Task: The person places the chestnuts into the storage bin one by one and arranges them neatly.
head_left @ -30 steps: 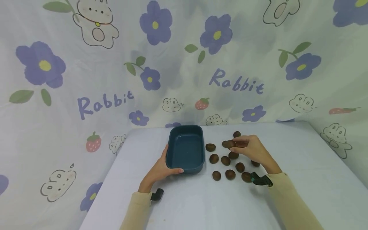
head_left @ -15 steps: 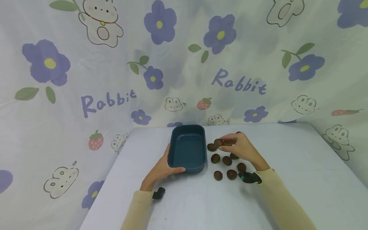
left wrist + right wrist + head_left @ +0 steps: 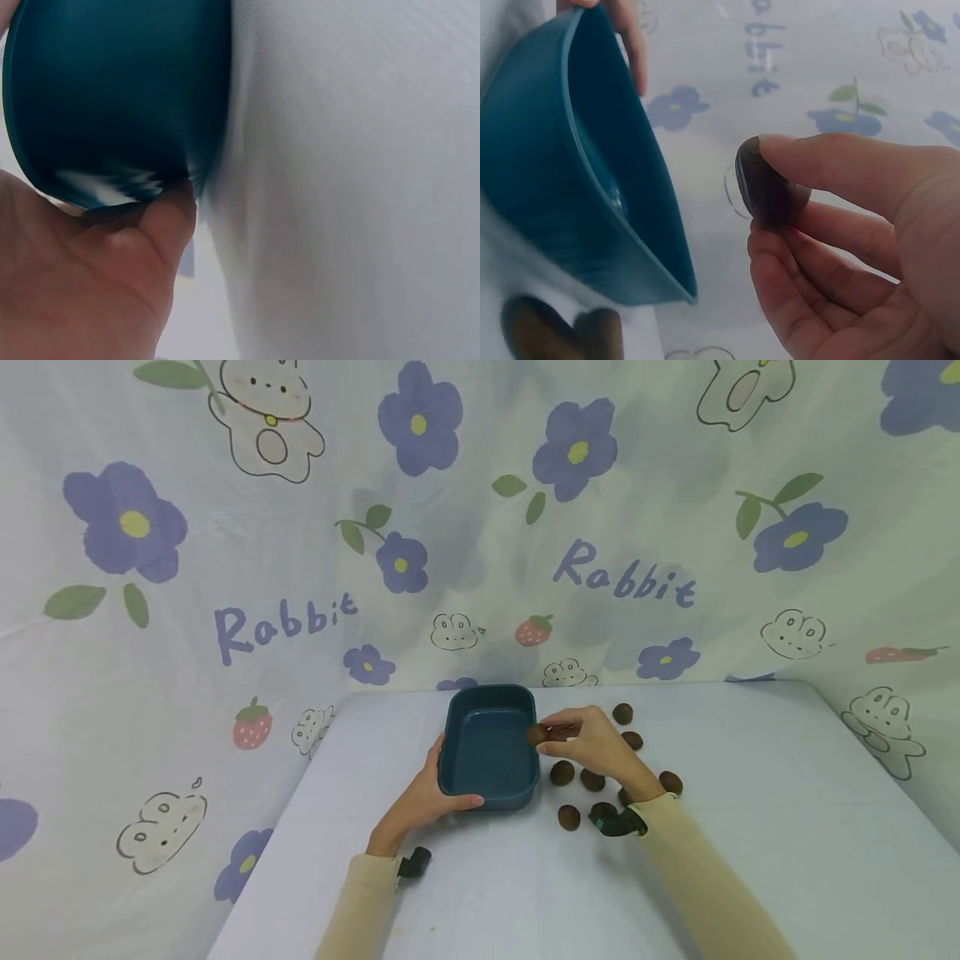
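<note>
Brown nut (image 3: 536,734): being pinched by right hand (image 3: 592,747) at the tray's right rim.
Tray (image 3: 488,748): left hand (image 3: 422,802) is gripping its near corner.

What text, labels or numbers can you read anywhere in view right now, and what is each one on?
"Rabbit" on the backdrop cloth, left of centre, in purple script.
"Rabbit" again on the same cloth, right of centre.
Right wrist view: purple lettering on the cloth behind the blue tray, upside down and too blurred to read.
No text shows on the tray, the brown nuts or the table.
</note>
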Demonstrator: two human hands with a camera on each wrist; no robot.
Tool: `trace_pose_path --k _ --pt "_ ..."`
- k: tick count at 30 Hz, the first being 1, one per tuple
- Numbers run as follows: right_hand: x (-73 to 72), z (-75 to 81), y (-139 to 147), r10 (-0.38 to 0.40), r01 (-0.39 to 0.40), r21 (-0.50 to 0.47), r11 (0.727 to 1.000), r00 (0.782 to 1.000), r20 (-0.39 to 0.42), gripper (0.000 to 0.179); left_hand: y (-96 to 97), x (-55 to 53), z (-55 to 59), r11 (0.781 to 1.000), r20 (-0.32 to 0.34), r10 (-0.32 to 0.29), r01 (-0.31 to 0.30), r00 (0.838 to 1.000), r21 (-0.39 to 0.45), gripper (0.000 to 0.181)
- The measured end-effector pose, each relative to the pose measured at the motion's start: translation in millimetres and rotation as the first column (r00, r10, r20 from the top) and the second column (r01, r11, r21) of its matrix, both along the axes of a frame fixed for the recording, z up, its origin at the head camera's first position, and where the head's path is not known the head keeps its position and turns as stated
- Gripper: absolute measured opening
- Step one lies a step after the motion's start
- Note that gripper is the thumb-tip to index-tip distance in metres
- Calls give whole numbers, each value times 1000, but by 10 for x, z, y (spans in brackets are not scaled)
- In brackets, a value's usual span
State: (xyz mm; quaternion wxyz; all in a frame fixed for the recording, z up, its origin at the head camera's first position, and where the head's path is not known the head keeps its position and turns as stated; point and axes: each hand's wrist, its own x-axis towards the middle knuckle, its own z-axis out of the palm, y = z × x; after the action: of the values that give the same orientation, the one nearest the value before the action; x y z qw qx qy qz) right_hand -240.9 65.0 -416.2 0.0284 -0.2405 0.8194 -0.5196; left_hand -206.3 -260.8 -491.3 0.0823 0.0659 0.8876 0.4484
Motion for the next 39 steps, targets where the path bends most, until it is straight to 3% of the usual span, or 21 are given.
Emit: trace_pose_path --k 28,39 --pt "-93 -351 -766 114 -114 1 993 991 68 38 -1 21 24 1000 14 -14 14 1000 8 136" --pt "-108 -362 -934 133 -140 106 985 988 73 34 -2 19 32 1000 10 -17 16 1000 16 137"
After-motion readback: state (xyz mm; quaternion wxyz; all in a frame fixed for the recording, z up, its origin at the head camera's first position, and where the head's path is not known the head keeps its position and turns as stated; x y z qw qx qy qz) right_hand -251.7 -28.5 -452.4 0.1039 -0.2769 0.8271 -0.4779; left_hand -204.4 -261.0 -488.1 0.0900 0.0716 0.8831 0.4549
